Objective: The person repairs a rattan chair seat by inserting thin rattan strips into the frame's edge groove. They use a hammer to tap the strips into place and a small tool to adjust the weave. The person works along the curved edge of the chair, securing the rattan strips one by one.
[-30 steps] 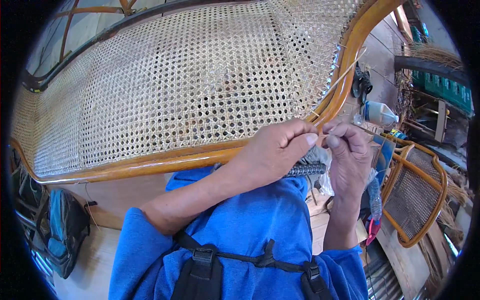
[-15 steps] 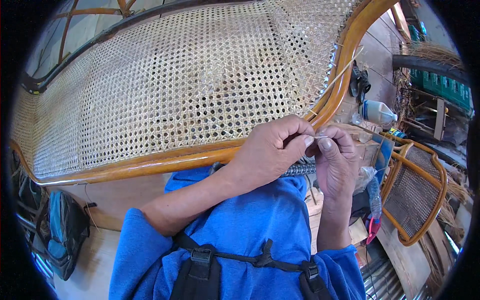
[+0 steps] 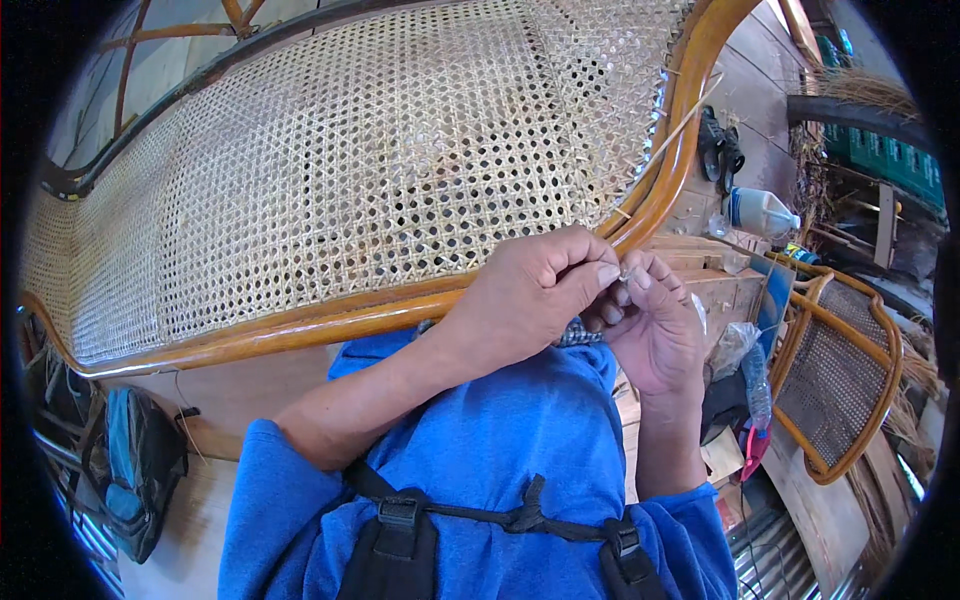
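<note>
My left hand (image 3: 530, 292) is closed, with thumb and forefinger pinched together near the front right corner of a woven cane panel (image 3: 350, 160). Facing it, my right hand (image 3: 660, 335) is closed too, its thumb pressed on the fingers. Between the two sets of fingertips shows a tiny bit of a thin, pale cane strand (image 3: 624, 274); the rest of it is hidden. Both hands are just in front of the glossy brown curved frame (image 3: 300, 334) that borders the panel. A loose cane strip (image 3: 684, 122) lies slanting along the frame's right side.
To the right, a smaller cane-panelled frame (image 3: 838, 345) leans near a clear plastic bottle (image 3: 757, 388). A white jug (image 3: 763, 213) and black sandals (image 3: 720, 148) lie farther back. At the lower left is a dark backpack (image 3: 130, 470) with blue parts.
My right hand has turned and drawn in toward the left fingertips. Less of the strand shows between them now. The whole view has shifted slightly.
</note>
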`<move>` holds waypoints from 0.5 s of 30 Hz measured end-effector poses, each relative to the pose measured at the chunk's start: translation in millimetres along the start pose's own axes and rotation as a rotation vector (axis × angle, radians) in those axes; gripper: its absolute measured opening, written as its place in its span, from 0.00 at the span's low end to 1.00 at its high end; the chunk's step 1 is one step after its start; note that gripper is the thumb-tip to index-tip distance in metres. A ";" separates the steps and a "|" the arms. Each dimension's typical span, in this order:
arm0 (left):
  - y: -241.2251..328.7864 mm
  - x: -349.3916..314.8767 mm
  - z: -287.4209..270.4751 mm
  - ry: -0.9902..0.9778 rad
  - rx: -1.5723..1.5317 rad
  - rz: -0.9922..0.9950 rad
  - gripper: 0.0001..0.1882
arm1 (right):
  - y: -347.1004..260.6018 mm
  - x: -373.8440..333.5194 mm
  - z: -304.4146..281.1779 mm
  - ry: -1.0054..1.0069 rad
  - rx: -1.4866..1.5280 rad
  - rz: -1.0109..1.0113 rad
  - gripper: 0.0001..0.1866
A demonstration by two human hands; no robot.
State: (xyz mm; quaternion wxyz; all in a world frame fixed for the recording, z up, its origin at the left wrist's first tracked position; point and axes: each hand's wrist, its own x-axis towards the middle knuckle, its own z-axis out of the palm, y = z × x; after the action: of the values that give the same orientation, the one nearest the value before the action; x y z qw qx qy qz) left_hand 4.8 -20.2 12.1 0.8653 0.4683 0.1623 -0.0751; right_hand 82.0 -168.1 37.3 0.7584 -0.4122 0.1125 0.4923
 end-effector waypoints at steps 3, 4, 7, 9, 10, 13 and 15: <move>12.7 0.6 3.6 0.011 0.189 -0.010 0.08 | -1.2 0.6 -1.4 0.031 -0.066 -0.045 0.05; 13.0 2.4 2.4 -0.003 0.182 -0.015 0.09 | -0.8 1.5 -2.5 0.079 -0.152 -0.112 0.05; 7.0 9.4 0.2 -0.041 0.123 -0.013 0.09 | -2.6 4.3 -2.9 0.150 -0.283 -0.247 0.06; 3.5 11.3 2.6 -0.052 0.033 0.007 0.09 | -5.5 5.5 -2.3 0.128 -0.278 -0.259 0.07; 4.7 11.1 3.0 -0.057 -0.025 -0.023 0.09 | -8.5 5.3 -1.6 0.094 -0.251 -0.238 0.07; 7.5 10.9 3.3 -0.069 -0.175 -0.105 0.09 | -9.3 4.5 -0.7 0.081 -0.201 -0.234 0.09; 5.3 11.2 0.5 -0.068 -0.242 -0.144 0.09 | -9.4 3.6 -0.7 0.094 -0.197 -0.230 0.10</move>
State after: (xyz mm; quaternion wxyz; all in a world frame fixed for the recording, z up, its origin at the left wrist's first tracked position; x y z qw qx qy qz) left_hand 16.8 -17.5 12.6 0.9127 0.3451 0.1738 -0.1328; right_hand 91.8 -168.0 39.6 0.7597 -0.5171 0.0509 0.3910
